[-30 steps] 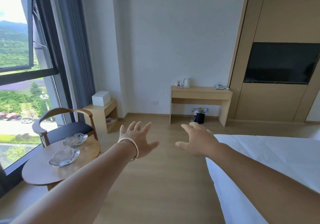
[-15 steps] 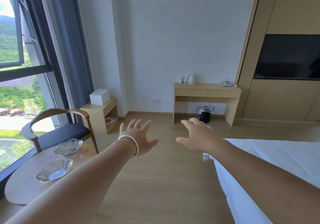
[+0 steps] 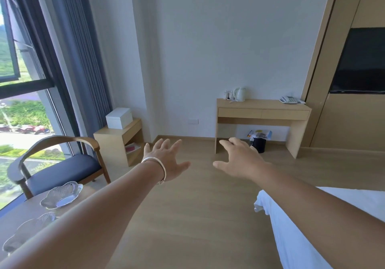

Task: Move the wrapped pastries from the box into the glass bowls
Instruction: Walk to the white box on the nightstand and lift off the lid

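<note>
A closed white box stands on a low wooden side cabinet by the curtain, well beyond both hands. Two scalloped glass bowls, one farther and one nearer, sit on the round wooden table at the lower left; the nearer bowl is partly behind my left forearm. My left hand, with a silver bangle at the wrist, and my right hand reach forward in the air with spread fingers, holding nothing. No wrapped pastries are visible.
A wooden armchair with a dark seat stands between the table and the cabinet. A desk with a kettle and phone is against the far wall, a black bin under it. White bed at right. Wood floor ahead.
The view has moved forward and turned left: the cabinet, box and desk are closer, and the table and bowls have slid toward the lower-left corner. Both hands stay outstretched and spread.
</note>
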Tool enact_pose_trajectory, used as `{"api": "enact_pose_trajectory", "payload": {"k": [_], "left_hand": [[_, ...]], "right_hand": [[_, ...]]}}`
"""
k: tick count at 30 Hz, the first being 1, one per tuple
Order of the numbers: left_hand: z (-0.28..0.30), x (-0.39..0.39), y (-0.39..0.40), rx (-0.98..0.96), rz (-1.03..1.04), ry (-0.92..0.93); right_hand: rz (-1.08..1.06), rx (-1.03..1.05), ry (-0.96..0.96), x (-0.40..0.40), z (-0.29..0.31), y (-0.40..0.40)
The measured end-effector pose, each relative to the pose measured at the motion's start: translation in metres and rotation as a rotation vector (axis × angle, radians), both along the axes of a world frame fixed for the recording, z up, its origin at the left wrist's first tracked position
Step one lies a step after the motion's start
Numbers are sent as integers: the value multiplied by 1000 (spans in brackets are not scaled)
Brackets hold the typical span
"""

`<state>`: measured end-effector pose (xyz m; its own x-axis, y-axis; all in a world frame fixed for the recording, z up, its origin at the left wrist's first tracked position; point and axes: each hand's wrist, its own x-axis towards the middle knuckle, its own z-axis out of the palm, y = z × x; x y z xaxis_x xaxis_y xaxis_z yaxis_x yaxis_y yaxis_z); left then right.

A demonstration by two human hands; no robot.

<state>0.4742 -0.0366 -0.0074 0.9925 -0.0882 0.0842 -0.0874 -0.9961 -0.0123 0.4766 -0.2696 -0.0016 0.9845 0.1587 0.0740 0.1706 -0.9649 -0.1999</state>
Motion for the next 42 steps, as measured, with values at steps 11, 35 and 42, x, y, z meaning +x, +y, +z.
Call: {"api": "enact_pose_trajectory", "payload": {"k": [11,35,42], "left_hand": [[-21,176,-5,-10,-25,37],[-29,553,68,-9,-30,36],[-28,679,44,5,-20,49]], "right_hand": [[-15,-5,52,166,-16,-3],[2,-34,64,542,-17,74],[14,-6,42,674,-19,51]]}}
